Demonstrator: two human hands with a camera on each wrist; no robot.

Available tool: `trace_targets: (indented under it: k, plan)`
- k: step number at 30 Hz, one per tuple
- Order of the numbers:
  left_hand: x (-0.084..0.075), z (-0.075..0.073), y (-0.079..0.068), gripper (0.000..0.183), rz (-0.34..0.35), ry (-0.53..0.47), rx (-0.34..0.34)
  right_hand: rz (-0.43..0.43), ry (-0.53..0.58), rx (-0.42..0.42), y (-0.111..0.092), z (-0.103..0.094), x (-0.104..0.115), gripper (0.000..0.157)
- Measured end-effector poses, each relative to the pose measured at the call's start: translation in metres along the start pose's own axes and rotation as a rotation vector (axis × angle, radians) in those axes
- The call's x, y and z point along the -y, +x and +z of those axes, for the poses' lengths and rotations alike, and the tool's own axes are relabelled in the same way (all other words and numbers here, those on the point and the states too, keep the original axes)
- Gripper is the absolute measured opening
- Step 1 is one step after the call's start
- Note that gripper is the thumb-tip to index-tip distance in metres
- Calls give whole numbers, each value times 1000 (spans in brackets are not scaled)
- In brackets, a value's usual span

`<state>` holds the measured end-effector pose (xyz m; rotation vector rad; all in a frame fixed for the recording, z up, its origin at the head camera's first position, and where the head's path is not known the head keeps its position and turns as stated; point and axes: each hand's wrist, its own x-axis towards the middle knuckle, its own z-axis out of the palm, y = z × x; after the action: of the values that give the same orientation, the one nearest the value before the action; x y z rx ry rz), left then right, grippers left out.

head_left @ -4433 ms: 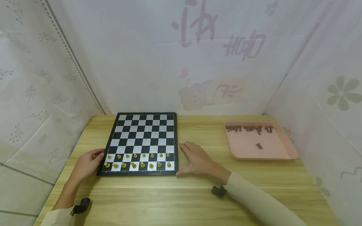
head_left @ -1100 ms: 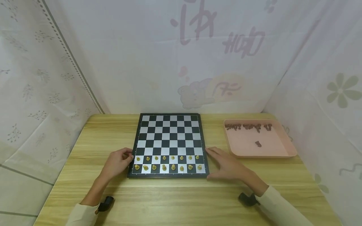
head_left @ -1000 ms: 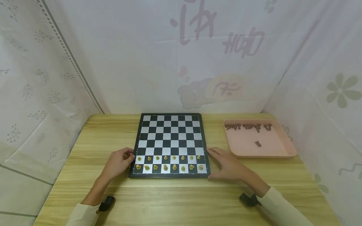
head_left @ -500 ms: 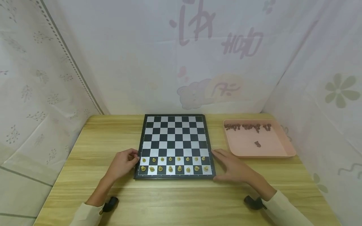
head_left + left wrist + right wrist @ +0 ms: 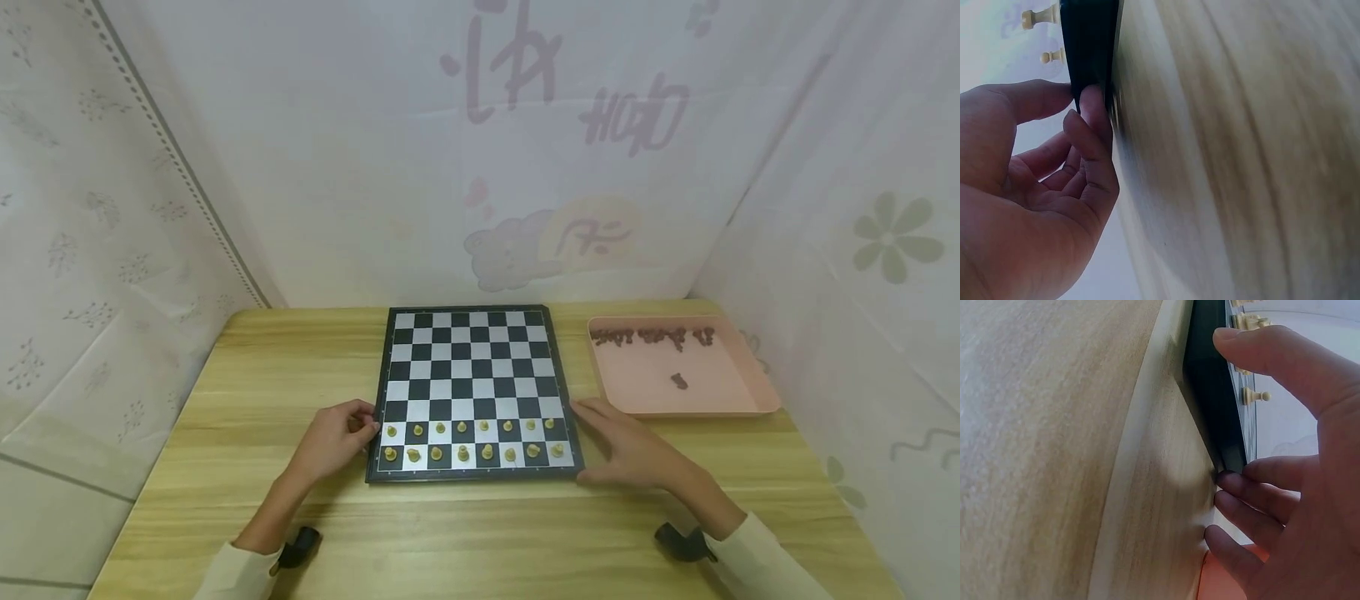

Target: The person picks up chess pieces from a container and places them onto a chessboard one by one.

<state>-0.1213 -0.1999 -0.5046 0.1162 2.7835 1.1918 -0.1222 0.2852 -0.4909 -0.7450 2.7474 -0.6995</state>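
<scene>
A black-framed chessboard (image 5: 472,367) lies flat on the table. Two rows of yellowish chess pieces (image 5: 462,453) stand on its near end. My left hand (image 5: 333,442) is at the board's left side, thumb at the upper edge and curled index finger against the side wall (image 5: 1088,44), pinching it. On the opposite side my right hand (image 5: 633,450) rests with spread fingers along the board's side. Its thumb (image 5: 1254,347) touches near the front corner, and its fingertips (image 5: 1229,481) meet the side farther back.
A pink tray (image 5: 690,404) stands on the right, beyond my right hand. Dark brown pieces (image 5: 652,336) are bunched along its far side, with one (image 5: 678,381) apart in the middle. Patterned cloth (image 5: 360,167) hangs behind the wooden table (image 5: 450,533).
The chessboard has slid to the right across the table, both hands travelling with it at its sides. The pieces have kept their rows, and the tray has stayed in place.
</scene>
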Motion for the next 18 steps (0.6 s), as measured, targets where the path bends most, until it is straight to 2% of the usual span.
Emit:
trace_targets:
  k: [12,18]
  plan:
    - [-3,5,0,26,5,14,11,0,18,-11,-6,0,-3,112]
    - [-4,5,-2,26,-3,-12,21,16,29,-11,-9,-1,-2,110]
